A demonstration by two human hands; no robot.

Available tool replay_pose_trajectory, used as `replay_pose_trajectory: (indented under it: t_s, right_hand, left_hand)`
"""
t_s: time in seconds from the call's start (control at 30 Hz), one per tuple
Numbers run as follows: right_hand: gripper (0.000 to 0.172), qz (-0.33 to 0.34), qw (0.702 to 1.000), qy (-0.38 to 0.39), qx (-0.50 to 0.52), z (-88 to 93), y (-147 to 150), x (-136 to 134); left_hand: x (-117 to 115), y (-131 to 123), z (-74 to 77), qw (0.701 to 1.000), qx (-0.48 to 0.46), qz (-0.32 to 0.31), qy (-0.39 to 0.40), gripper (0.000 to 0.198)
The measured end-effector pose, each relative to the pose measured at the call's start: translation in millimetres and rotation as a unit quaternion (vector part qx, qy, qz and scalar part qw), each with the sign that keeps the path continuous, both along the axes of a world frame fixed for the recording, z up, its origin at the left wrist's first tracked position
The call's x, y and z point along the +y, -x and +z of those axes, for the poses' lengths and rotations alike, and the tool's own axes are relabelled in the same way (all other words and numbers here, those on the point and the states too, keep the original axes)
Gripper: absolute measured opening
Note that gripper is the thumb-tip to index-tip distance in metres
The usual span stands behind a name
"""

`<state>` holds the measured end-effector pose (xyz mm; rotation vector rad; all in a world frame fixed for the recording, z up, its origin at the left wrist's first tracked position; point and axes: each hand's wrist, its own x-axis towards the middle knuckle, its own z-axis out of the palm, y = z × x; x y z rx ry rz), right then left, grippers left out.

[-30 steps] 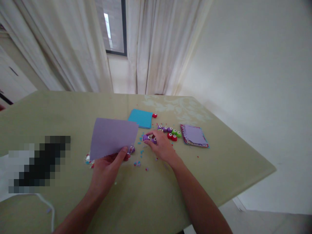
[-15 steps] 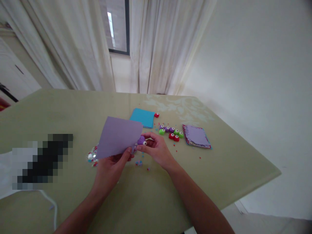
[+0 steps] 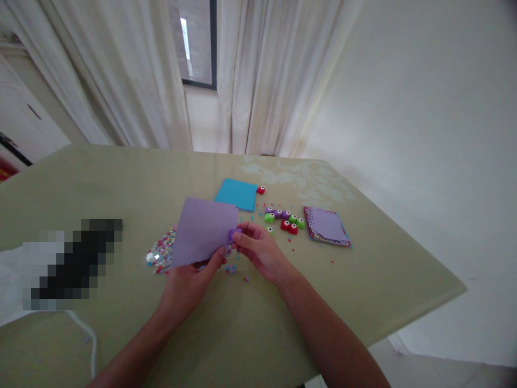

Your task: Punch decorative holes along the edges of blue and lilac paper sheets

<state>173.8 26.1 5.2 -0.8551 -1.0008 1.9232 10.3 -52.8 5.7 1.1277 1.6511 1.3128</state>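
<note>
My left hand (image 3: 194,280) is closed on a square sheet of lilac paper (image 3: 205,231), thumb on the near face and the other fingers mostly hidden behind. The sheet is tilted up over the table, and its lower edge looks nibbled. At its right edge sits a small purple craft paper punch (image 3: 233,234), pinched in my right hand (image 3: 258,248) with the thumb on top. How far the paper reaches into the punch cannot be made out. Just beyond my right fingers lies a green punch (image 3: 269,230).
Several red, green and purple punches (image 3: 286,214) with eyes stand right of a blue paper stack (image 3: 237,194). Edge-punched sheets (image 3: 327,226) lie farther right. Left are a clear bag of confetti (image 3: 161,253), a blurred-out dark object (image 3: 76,264) and a white cord (image 3: 93,345). Paper bits (image 3: 231,269) are scattered about.
The paper and both hands have shifted slightly right. The punch's eye has turned out of sight, and my right thumb now lies over the punch. More of the confetti bag shows.
</note>
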Motion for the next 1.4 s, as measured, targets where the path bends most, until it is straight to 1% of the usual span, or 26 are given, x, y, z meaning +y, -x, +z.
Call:
replay_pose_trajectory:
  t_s: [0.1,0.2,0.37,0.57,0.7,0.83,1.03,1.2,1.3,1.4]
  right_hand:
    - [0.051,-0.013,1.000,0.016,0.000,-0.3,1.8,-0.2]
    - [0.048,-0.005,1.000,0.007,0.000,0.1,4.0,-1.5]
    - [0.049,0.010,1.000,-0.003,-0.009,-1.4,4.8,-3.3]
    - [0.047,0.017,0.999,-0.014,-0.035,-7.0,3.7,-2.2]
    - [0.048,0.018,0.999,-0.027,-0.035,-9.8,4.8,-2.1]
    - [0.051,0.006,0.999,-0.032,-0.033,-10.4,6.9,-2.9]
    - [0.048,-0.001,1.000,0.003,-0.002,-5.6,8.2,-4.4]
    - [0.047,0.001,1.000,0.026,0.005,-5.0,8.6,-5.3]
    - [0.047,0.004,1.000,0.028,0.002,-5.8,8.6,-5.8]
    - [0.048,0.009,1.000,0.015,-0.008,-6.3,8.6,-6.3]
  left_hand:
    - [0.3,-1.1,1.0,1.000,-0.030,-0.009,0.005,0.031]
    - [1.1,-0.8,-0.7,0.999,-0.047,-0.006,0.005,0.033]
    - [1.8,-0.1,-0.3,0.999,-0.044,-0.010,0.004,0.034]
    - [1.6,0.6,1.0,0.999,-0.045,-0.012,0.020,0.037]
    - [2.0,1.0,-2.3,0.999,-0.026,-0.009,0.023,0.032]
    - [2.5,0.7,-3.0,0.999,-0.027,-0.010,0.023,0.028]
    - [2.8,2.7,-6.8,1.000,-0.007,-0.014,0.019,0.028]
    - [2.8,1.7,-7.0,1.000,-0.026,-0.012,0.005,0.027]
    - [3.6,1.1,-6.2,0.999,-0.033,-0.021,-0.012,0.028]
    - [4.9,2.0,-8.2,0.999,-0.024,-0.019,-0.005,0.030]
